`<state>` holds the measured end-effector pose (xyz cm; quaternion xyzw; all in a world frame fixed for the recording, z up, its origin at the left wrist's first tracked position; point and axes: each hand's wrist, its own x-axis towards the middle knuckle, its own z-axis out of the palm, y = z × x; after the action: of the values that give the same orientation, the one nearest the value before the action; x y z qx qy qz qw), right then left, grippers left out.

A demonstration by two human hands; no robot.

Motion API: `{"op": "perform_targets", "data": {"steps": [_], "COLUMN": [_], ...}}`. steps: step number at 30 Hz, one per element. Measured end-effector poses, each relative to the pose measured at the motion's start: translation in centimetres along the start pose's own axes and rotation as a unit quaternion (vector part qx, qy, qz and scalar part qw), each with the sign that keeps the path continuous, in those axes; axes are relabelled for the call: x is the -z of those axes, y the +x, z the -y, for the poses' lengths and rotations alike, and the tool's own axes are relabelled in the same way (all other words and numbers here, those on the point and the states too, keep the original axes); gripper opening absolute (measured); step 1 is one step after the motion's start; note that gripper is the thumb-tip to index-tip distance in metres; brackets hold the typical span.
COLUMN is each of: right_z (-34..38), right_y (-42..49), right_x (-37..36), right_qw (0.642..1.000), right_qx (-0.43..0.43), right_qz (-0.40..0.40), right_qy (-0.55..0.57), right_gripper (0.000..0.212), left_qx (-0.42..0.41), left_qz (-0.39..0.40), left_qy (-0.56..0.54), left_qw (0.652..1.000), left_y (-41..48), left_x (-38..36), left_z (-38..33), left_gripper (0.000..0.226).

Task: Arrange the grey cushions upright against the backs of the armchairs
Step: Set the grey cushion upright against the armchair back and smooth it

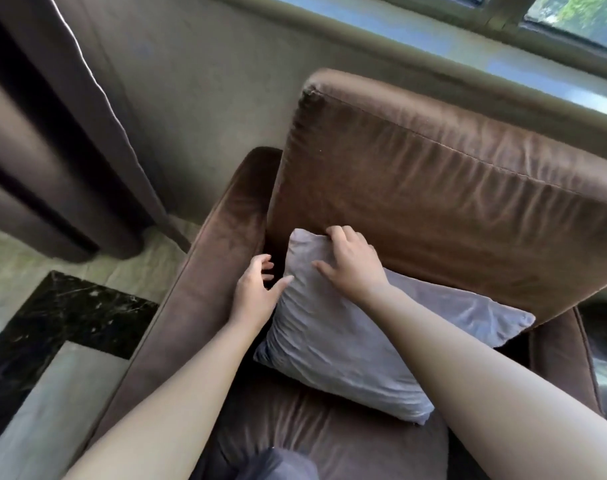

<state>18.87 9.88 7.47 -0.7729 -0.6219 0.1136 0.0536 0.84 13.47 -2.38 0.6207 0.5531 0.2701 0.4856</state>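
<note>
A grey cushion (347, 344) sits on the seat (329, 448) of a brown armchair (222, 237), leaning against its padded back (433, 188). It is turned askew, with one corner high by the left armrest and another low on the seat. The right hand (354, 265) grips the cushion's top edge near that high corner, its fingers (335, 233) curled over the edge and the thumb lying on the front face. The left hand (257, 289) is at the cushion's left side, fingers loosely spread and holding nothing, the thumb tip just touching the fabric. A brown curtain (53, 116) hangs at the left above a pale floor (70, 313) with a black marble band, and a window (572, 15) runs behind the chair.
</note>
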Motion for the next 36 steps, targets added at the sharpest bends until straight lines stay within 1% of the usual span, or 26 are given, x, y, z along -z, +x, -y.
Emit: {"op": "perform_targets", "data": {"steps": [3, 6, 8, 10, 13, 18, 21, 22, 25, 28, 30, 36], "right_z": [0.8, 1.1, 1.0, 0.8, 0.3, -1.1, -1.6, -1.8, -2.3, -2.5, -2.6, -2.6], "right_y": [1.2, 2.3, 3.0, 3.5, 3.9, 5.1, 5.8, 6.0, 6.5, 6.8, 7.0, 7.1], "right_x": [-1.0, -1.5, -1.8, -2.1, -2.3, -2.7, -3.2, -3.3, -3.4, -3.5, -3.5, -3.5], "right_qw": [0.999, 0.997, 0.996, 0.995, 0.995, 0.997, 0.998, 0.998, 0.999, 0.999, 0.999, 1.0], "right_qx": [-0.003, -0.027, -0.041, -0.045, -0.044, -0.042, -0.037, -0.034, -0.028, -0.026, -0.025, -0.015], "right_qz": [0.005, 0.0, -0.001, 0.003, 0.005, 0.012, 0.017, 0.017, 0.019, 0.021, 0.017, 0.012], "right_qy": [-0.044, -0.069, -0.078, -0.089, -0.085, -0.057, -0.048, -0.046, -0.034, -0.027, -0.021, -0.017], "right_gripper": [0.055, 0.056, 0.053, 0.046, 0.039, 0.037, 0.036, 0.036, 0.035, 0.034, 0.034, 0.033], "left_qx": [0.048, 0.117, 0.143, 0.158, 0.167, 0.202, 0.222, 0.224, 0.228, 0.242, 0.245, 0.225], "left_qz": [0.057, 0.078, 0.092, 0.109, 0.142, 0.186, 0.175, 0.166, 0.156, 0.153, 0.157, 0.204], "left_qy": [-0.032, -0.079, -0.076, -0.076, -0.062, -0.036, 0.002, 0.016, 0.062, 0.065, 0.07, 0.109], "left_qw": [0.997, 0.987, 0.983, 0.978, 0.974, 0.961, 0.959, 0.96, 0.959, 0.956, 0.954, 0.947], "left_y": [-0.9, -1.7, -2.1, -2.4, -2.9, -4.5, -5.1, -5.3, -5.7, -6.5, -6.7, -6.7], "left_x": [-1.5, -3.0, -3.9, -4.5, -5.2, -6.0, -6.7, -7.0, -7.7, -8.1, -8.0, -6.7], "left_z": [1.9, 3.4, 4.4, 5.6, 7.2, 10.3, 12.2, 12.6, 13.1, 13.8, 14.2, 15.6], "left_gripper": [0.07, 0.072, 0.076, 0.076, 0.075, 0.079, 0.095, 0.097, 0.089, 0.079, 0.081, 0.092]}}
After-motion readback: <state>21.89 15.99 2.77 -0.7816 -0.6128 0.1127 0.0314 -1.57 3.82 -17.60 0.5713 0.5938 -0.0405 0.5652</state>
